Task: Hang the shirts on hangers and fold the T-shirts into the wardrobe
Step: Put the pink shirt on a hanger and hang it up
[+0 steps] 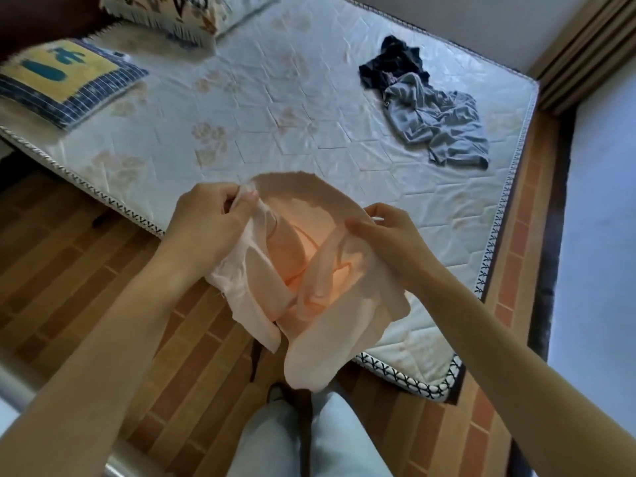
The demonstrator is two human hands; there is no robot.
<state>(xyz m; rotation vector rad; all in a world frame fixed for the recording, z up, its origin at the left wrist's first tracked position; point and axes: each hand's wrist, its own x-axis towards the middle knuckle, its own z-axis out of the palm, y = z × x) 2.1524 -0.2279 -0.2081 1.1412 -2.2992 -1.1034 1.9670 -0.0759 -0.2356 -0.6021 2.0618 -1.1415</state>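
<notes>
two hands (206, 222) (385, 235) hold one peach garment (309, 270); two lie on mattress (275, 132).

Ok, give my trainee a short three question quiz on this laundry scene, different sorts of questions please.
1. True or false: the pink garment lies flat on the mattress.
2. Which hands grip the pink garment? A) left hand only B) right hand only C) both
3. Fill in: the grey garment lies beside a ____ one.

Key: 1 false, it is held up; 2 C; 3 dark.
</notes>
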